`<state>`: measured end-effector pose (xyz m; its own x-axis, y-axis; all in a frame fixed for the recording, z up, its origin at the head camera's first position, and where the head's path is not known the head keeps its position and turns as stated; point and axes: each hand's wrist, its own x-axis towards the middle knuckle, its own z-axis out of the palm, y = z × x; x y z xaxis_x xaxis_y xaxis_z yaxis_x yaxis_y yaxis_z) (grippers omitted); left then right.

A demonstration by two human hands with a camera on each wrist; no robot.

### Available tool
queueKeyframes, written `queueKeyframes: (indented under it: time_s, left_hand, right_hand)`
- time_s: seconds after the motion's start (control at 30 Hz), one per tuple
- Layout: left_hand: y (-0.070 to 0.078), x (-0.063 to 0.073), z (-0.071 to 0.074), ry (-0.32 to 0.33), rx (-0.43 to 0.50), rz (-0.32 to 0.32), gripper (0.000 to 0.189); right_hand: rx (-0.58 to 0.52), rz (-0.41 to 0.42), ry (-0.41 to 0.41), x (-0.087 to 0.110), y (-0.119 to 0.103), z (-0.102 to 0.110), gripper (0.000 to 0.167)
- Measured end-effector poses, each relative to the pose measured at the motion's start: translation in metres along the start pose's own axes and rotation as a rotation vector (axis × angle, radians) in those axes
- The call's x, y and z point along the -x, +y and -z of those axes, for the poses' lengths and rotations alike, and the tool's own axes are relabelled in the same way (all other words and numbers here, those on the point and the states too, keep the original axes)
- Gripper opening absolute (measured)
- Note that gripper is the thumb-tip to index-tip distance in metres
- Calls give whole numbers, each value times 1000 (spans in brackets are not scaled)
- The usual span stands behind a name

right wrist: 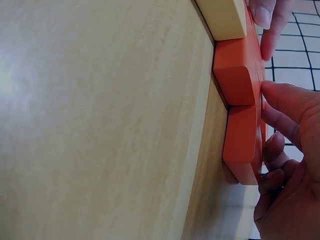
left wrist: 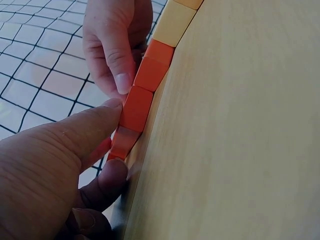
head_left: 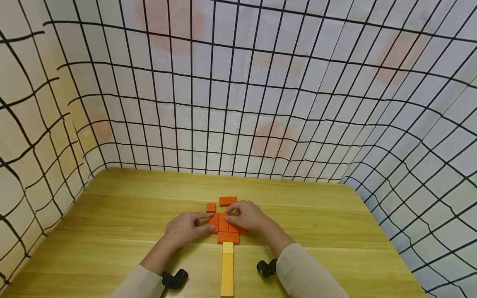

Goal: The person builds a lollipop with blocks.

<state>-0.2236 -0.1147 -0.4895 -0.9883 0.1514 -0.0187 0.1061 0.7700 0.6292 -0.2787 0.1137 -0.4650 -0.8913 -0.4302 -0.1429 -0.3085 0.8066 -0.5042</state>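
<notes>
Flat orange-red blocks (head_left: pixel 223 227) lie fitted together above a column of yellow blocks (head_left: pixel 227 273) on the wooden table. My left hand (head_left: pixel 186 229) comes from the left, its thumb and index finger spanning the cluster's left orange-red block (head_left: pixel 214 220). From the right, my right hand (head_left: pixel 247 216) has its thumb and index finger at the small top middle orange-red block (head_left: pixel 222 216). It covers part of the cluster's right side. In the left wrist view, the left thumb and a finger lie at the block edges. The right wrist view shows the right thumb (right wrist: pixel 287 97) touching the cluster's upper surface.
Beyond the cluster lie a loose square orange-red block (head_left: pixel 210 207) and a longer orange-red block (head_left: pixel 228 201). Black devices (head_left: pixel 175 279) sit at both wrists. A black grid net (head_left: pixel 223 111) over pale sheeting encloses the wooden table (head_left: pixel 316 219) at back and sides.
</notes>
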Motion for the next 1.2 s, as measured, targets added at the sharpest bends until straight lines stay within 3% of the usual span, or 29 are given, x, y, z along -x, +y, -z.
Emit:
queueKeyframes:
  time_s: [1.2]
  left_hand:
    - [1,2,1,-2,-4,-12,46]
  right_hand:
    - [-47,6,2,2,1,1,18]
